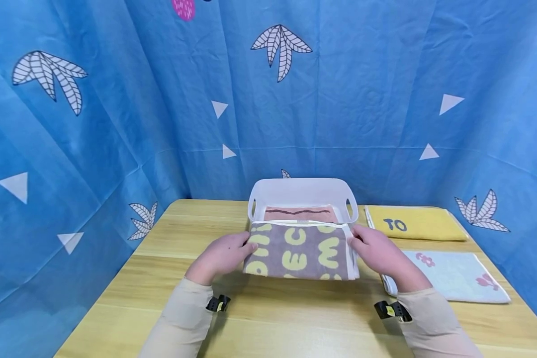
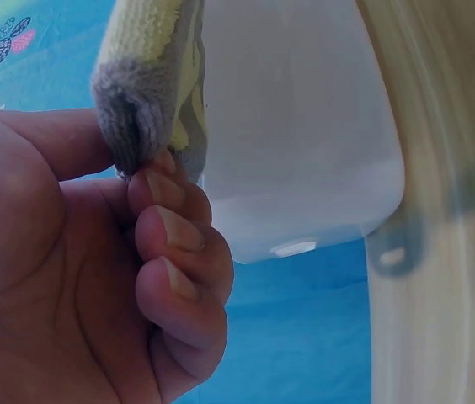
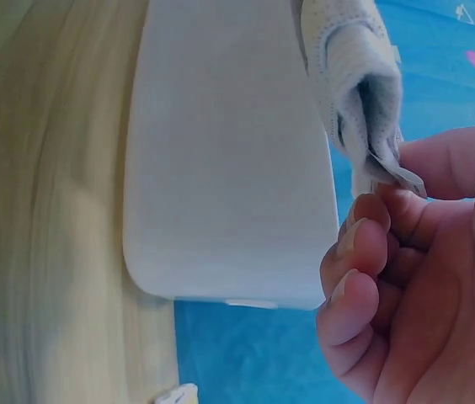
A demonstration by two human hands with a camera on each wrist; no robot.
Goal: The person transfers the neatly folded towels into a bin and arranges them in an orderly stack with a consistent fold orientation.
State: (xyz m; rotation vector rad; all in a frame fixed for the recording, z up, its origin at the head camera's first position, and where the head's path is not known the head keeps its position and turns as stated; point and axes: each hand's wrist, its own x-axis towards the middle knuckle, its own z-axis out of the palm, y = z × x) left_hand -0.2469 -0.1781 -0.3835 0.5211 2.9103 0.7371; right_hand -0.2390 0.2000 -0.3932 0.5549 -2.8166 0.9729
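A folded grey towel [image 1: 311,251] with yellow letters hangs between both hands at the front of a white basket [image 1: 302,191]. My left hand [image 1: 223,254] pinches its left edge between thumb and fingers; the left wrist view shows the towel's folded grey corner [image 2: 132,109] in that grip. On the other side, my right hand [image 1: 378,251] pinches the right edge, where the white folded layers [image 3: 364,93] show in the right wrist view. Inside the basket lies a pink towel [image 1: 302,214] with a dark wavy line. The grey towel hides the basket's front wall in the head view.
Right of the basket lies a folded yellow towel [image 1: 416,223] marked "TO". Nearer is a folded pale towel [image 1: 456,276] with pink flowers, partly behind the right forearm. The wooden table [image 1: 273,323] is bordered by a blue patterned curtain [image 1: 362,99].
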